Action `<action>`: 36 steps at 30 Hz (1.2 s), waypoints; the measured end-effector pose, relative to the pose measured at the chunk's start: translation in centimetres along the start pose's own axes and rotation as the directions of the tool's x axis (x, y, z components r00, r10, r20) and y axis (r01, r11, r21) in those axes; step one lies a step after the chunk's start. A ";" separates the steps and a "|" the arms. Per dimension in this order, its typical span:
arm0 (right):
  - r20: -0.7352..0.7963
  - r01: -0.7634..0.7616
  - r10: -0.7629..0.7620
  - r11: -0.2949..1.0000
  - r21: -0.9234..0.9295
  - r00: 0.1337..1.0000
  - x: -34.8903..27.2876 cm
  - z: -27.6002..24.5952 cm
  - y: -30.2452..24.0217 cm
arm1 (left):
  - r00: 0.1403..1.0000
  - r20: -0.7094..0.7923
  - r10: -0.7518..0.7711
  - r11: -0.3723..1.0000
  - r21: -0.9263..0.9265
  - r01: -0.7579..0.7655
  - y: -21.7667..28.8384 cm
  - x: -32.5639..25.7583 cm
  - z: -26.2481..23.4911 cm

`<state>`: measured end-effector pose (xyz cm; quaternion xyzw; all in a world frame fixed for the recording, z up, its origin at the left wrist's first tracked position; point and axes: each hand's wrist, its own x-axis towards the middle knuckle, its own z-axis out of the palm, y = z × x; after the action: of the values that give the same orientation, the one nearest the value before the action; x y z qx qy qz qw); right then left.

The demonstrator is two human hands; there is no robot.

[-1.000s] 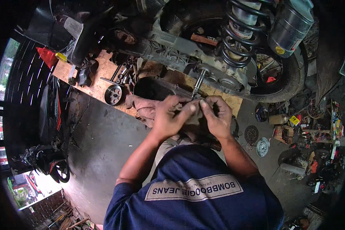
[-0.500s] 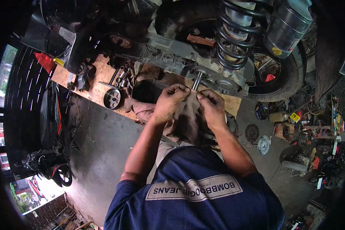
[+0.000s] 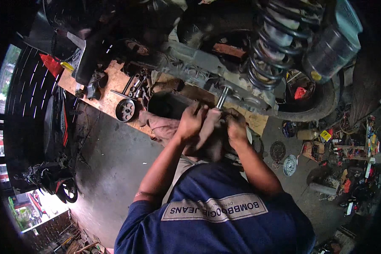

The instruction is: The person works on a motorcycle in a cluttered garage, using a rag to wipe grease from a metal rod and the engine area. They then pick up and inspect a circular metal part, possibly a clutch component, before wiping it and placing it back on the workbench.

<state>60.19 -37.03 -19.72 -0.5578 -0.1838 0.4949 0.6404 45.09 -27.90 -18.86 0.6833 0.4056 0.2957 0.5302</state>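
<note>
A brownish rag (image 3: pixel 207 131) hangs bunched between my two hands, its upper edge against the end of a shiny metal shaft (image 3: pixel 222 98). The shaft sticks out of a grey, grimy engine case (image 3: pixel 194 70). My left hand (image 3: pixel 191 122) is closed on the rag, just left of the shaft. To the right of the shaft my right hand (image 3: pixel 236 128) grips the rag's other side, its fingers somewhat blurred and dark. Another fold of reddish-brown cloth (image 3: pixel 163 127) lies left of my left wrist, beside a dark open tray (image 3: pixel 169 106).
Above the engine case are a wheel (image 3: pixel 326 103) and a black coil-spring shock absorber (image 3: pixel 269 51). On a plywood board (image 3: pixel 108 103) at left lie a round clutch bell (image 3: pixel 125 110) and several sockets (image 3: pixel 135 86). Metal discs (image 3: pixel 290 165) and cluttered parts occupy the floor at right.
Both hands have moved slightly down and apart from the shaft's tip, and the rag is now bunched around its end. The view has shifted a little.
</note>
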 end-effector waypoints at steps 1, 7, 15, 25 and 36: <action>0.009 0.047 -0.047 0.999 0.006 0.999 -0.1 -0.3 0.1 | 0.996 0.058 -0.065 0.997 -0.046 0.068 -0.8 -0.3 -0.2; 0.110 0.235 -0.246 0.966 0.104 0.963 -2.5 0.1 -2.5 | 0.995 0.089 0.035 0.932 -0.363 0.000 5.6 -1.1 -1.5; 0.192 0.277 -0.230 0.920 -0.276 0.954 -2.4 1.2 -4.0 | 0.955 0.116 0.274 0.937 0.191 -0.292 6.1 0.4 -3.3; 0.121 0.135 -0.138 0.990 0.033 0.983 -0.6 1.0 -2.0 | 0.987 0.116 0.109 0.994 -0.039 -0.105 5.4 -0.3 -0.7; 0.165 0.244 -0.238 0.970 -0.016 0.957 -1.6 1.8 -2.9 | 0.994 -0.055 0.091 0.994 -0.047 -0.094 2.1 -0.1 0.4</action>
<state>59.32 -37.09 -16.01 -0.5007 -0.3106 0.4532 0.6688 45.91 -28.38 -16.93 0.6802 0.3798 0.3477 0.5217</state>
